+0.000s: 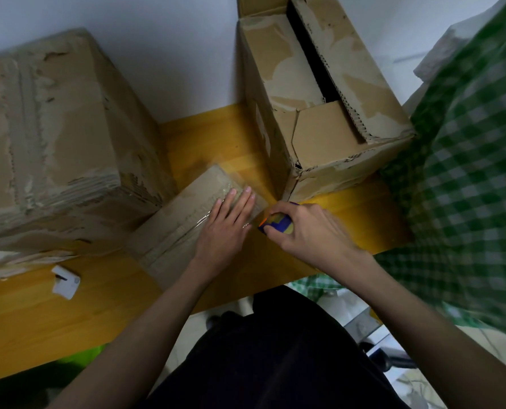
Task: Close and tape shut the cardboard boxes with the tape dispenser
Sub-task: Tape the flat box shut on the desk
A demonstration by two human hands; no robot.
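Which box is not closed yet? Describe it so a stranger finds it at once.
On the yellow wooden table, look to the far right corner by the white wall. The tall box stands there, beside the green checked cloth. Unlike the others, its top flaps gape, showing a dark gap.

taking the small flat brown cardboard box (186, 214) on the yellow wooden table (24, 317) as landmark: a large worn closed carton (51, 137) walls off its left, touching it. a tall carton with open flaps (322, 93) blocks behind-right, leaving a narrow bare lane straight behind. bare tabletop lies near-left, save a small white device (66, 282). green checked cloth (467, 187) crowds the far right.
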